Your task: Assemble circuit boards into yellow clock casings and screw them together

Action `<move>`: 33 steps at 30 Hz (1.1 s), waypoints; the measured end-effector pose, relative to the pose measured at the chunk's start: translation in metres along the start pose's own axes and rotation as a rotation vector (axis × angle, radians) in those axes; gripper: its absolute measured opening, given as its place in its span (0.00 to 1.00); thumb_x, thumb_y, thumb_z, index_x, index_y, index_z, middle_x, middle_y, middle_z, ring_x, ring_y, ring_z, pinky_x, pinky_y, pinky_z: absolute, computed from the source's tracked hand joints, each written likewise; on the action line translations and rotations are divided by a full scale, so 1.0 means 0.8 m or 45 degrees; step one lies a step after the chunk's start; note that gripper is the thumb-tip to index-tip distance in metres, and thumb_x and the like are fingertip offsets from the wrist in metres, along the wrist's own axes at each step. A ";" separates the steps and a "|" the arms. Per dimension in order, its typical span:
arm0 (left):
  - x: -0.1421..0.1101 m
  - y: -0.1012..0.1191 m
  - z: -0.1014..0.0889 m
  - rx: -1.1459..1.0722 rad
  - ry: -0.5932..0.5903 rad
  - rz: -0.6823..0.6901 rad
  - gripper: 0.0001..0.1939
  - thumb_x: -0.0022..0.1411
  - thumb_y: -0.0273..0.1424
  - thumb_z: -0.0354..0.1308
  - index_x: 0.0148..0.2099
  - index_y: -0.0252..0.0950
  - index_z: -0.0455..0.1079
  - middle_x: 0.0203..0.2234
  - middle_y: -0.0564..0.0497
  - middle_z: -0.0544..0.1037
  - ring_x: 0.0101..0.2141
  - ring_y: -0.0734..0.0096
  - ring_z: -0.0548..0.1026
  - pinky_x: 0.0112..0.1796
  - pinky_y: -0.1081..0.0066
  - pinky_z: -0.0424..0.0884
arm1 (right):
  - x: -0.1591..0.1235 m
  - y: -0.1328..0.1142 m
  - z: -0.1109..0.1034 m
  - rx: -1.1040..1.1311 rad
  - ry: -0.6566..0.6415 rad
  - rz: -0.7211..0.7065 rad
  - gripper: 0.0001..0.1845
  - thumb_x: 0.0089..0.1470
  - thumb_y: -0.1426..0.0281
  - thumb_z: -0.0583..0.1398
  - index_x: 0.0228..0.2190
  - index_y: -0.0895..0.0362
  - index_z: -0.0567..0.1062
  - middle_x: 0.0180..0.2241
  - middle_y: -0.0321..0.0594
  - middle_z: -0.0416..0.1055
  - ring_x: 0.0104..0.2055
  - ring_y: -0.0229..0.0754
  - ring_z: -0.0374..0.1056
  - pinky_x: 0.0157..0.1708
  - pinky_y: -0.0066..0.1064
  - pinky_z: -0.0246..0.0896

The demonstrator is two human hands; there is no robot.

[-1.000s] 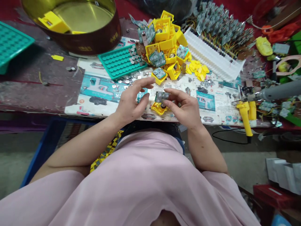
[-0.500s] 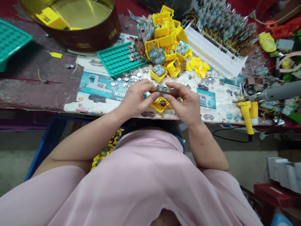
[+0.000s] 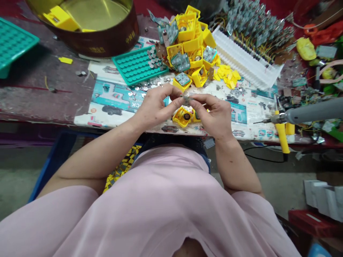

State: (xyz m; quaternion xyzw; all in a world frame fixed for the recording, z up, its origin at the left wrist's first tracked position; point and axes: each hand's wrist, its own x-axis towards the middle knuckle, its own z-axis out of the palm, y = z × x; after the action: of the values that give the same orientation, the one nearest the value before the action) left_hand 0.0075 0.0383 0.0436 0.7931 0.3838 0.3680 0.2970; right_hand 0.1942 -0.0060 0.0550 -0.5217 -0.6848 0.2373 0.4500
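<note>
Between my two hands a small circuit board (image 3: 185, 99) is pinched, turned nearly edge-on. My left hand (image 3: 160, 105) grips its left end with thumb and forefinger. At the opposite end my right hand (image 3: 213, 112) closes thumb and fingers on it. Just below the board, on the printed sheet, lies an open yellow plastic case (image 3: 182, 117) with a dark round part inside. A second yellow case (image 3: 197, 116) is partly hidden by my right hand. Beyond my hands, another yellow case (image 3: 182, 82) has a circuit board on top.
A heap of yellow cases (image 3: 191, 39) stands behind, beside a teal tray (image 3: 128, 67) with button cells. At left is a round tin (image 3: 107, 46). A white foam rack (image 3: 246, 64) holds wired boards. At right, an electric screwdriver-like grey tool (image 3: 313, 110) projects over a yellow-handled tool (image 3: 282, 139).
The circuit board has tilted from showing its flat face to nearly edge-on. Both hands still hold it and have drawn slightly closer together. The yellow case beneath shows more.
</note>
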 end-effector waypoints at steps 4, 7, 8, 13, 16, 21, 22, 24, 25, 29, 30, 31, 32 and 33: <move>-0.001 -0.001 0.007 0.050 0.027 0.012 0.11 0.65 0.38 0.52 0.36 0.36 0.69 0.30 0.51 0.75 0.33 0.71 0.72 0.38 0.69 0.68 | -0.001 0.001 0.002 -0.105 0.031 -0.065 0.07 0.59 0.67 0.62 0.36 0.55 0.80 0.35 0.35 0.81 0.37 0.36 0.76 0.40 0.30 0.71; -0.002 -0.002 0.005 0.017 -0.018 -0.027 0.13 0.65 0.39 0.52 0.35 0.35 0.69 0.28 0.52 0.75 0.31 0.72 0.72 0.36 0.70 0.68 | -0.002 0.002 0.000 -0.203 0.003 -0.125 0.10 0.62 0.65 0.60 0.38 0.55 0.80 0.36 0.37 0.80 0.38 0.37 0.75 0.41 0.31 0.69; -0.003 -0.002 0.003 -0.002 -0.037 -0.043 0.13 0.65 0.40 0.52 0.36 0.35 0.70 0.28 0.52 0.75 0.31 0.72 0.72 0.36 0.70 0.68 | -0.003 0.002 -0.001 -0.266 -0.031 -0.138 0.11 0.63 0.63 0.59 0.39 0.55 0.79 0.37 0.37 0.80 0.39 0.38 0.74 0.42 0.32 0.68; -0.009 -0.007 -0.010 -0.047 -0.013 -0.118 0.17 0.64 0.44 0.54 0.35 0.35 0.73 0.30 0.51 0.79 0.32 0.72 0.74 0.37 0.71 0.70 | -0.016 -0.007 -0.005 -0.756 -0.185 -0.121 0.35 0.55 0.45 0.60 0.56 0.54 0.70 0.46 0.43 0.78 0.53 0.50 0.68 0.59 0.47 0.56; -0.016 -0.010 -0.015 -0.052 0.025 -0.159 0.21 0.64 0.49 0.55 0.34 0.36 0.73 0.30 0.51 0.79 0.32 0.71 0.74 0.37 0.70 0.70 | -0.028 -0.010 0.001 -0.910 -0.273 -0.163 0.39 0.53 0.43 0.60 0.57 0.55 0.68 0.46 0.46 0.77 0.56 0.54 0.64 0.66 0.53 0.44; -0.030 -0.016 -0.022 -0.126 0.229 -0.198 0.22 0.64 0.54 0.53 0.36 0.41 0.70 0.32 0.51 0.79 0.35 0.70 0.75 0.40 0.66 0.72 | -0.030 -0.008 0.013 -0.891 -0.215 -0.240 0.25 0.59 0.51 0.58 0.52 0.51 0.73 0.46 0.43 0.77 0.56 0.51 0.66 0.69 0.56 0.38; -0.032 -0.017 -0.023 -0.094 0.255 -0.189 0.21 0.66 0.54 0.51 0.36 0.41 0.70 0.33 0.51 0.79 0.35 0.69 0.75 0.41 0.65 0.72 | -0.028 -0.007 0.016 -0.879 -0.204 -0.242 0.24 0.60 0.51 0.58 0.53 0.50 0.73 0.48 0.43 0.77 0.58 0.52 0.65 0.69 0.57 0.37; -0.034 -0.021 -0.024 0.053 0.226 -0.133 0.20 0.66 0.52 0.51 0.35 0.42 0.70 0.33 0.50 0.79 0.36 0.66 0.75 0.42 0.60 0.71 | -0.023 -0.002 0.020 -0.870 -0.248 -0.249 0.23 0.62 0.53 0.57 0.53 0.49 0.73 0.51 0.42 0.76 0.60 0.54 0.64 0.70 0.60 0.34; -0.034 -0.022 -0.024 0.138 0.195 -0.099 0.20 0.65 0.51 0.52 0.34 0.41 0.70 0.32 0.49 0.79 0.36 0.64 0.76 0.43 0.58 0.70 | -0.021 0.000 0.022 -0.869 -0.293 -0.254 0.22 0.62 0.54 0.56 0.53 0.49 0.73 0.52 0.42 0.75 0.61 0.54 0.63 0.70 0.62 0.32; -0.031 -0.025 -0.024 0.180 0.176 -0.073 0.16 0.64 0.47 0.55 0.32 0.40 0.69 0.32 0.47 0.79 0.39 0.61 0.77 0.47 0.55 0.68 | -0.003 0.002 0.016 -0.798 -0.386 -0.249 0.26 0.61 0.53 0.58 0.56 0.52 0.71 0.52 0.42 0.75 0.60 0.53 0.65 0.69 0.60 0.38; -0.030 -0.024 -0.025 0.113 0.199 -0.088 0.15 0.64 0.45 0.55 0.32 0.40 0.68 0.34 0.47 0.79 0.41 0.61 0.77 0.48 0.56 0.69 | 0.003 0.000 0.011 -0.744 -0.385 -0.244 0.28 0.60 0.53 0.58 0.57 0.52 0.70 0.52 0.43 0.75 0.59 0.52 0.66 0.68 0.58 0.44; -0.029 -0.023 -0.025 0.041 0.219 -0.101 0.15 0.65 0.45 0.55 0.32 0.40 0.67 0.37 0.47 0.79 0.43 0.62 0.77 0.49 0.57 0.69 | 0.010 -0.002 0.006 -0.680 -0.383 -0.236 0.29 0.60 0.52 0.59 0.58 0.52 0.69 0.53 0.43 0.74 0.58 0.51 0.67 0.66 0.55 0.51; -0.028 -0.022 -0.026 -0.026 0.234 -0.112 0.14 0.65 0.44 0.56 0.32 0.40 0.66 0.40 0.47 0.79 0.45 0.62 0.77 0.50 0.57 0.69 | 0.018 -0.003 0.002 -0.614 -0.381 -0.224 0.30 0.59 0.51 0.60 0.58 0.51 0.69 0.54 0.44 0.73 0.57 0.51 0.68 0.64 0.52 0.57; -0.027 -0.021 -0.026 -0.083 0.249 -0.119 0.14 0.65 0.44 0.56 0.32 0.40 0.65 0.42 0.47 0.79 0.46 0.63 0.77 0.51 0.57 0.69 | 0.025 -0.005 -0.002 -0.552 -0.375 -0.206 0.31 0.57 0.50 0.61 0.58 0.50 0.69 0.55 0.44 0.73 0.57 0.51 0.68 0.61 0.49 0.61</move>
State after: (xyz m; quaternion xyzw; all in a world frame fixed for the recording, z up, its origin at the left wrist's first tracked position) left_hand -0.0254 0.0335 0.0348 0.7246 0.4352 0.4419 0.3004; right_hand 0.1929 0.0111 0.0665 -0.5092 -0.8172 0.1218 0.2410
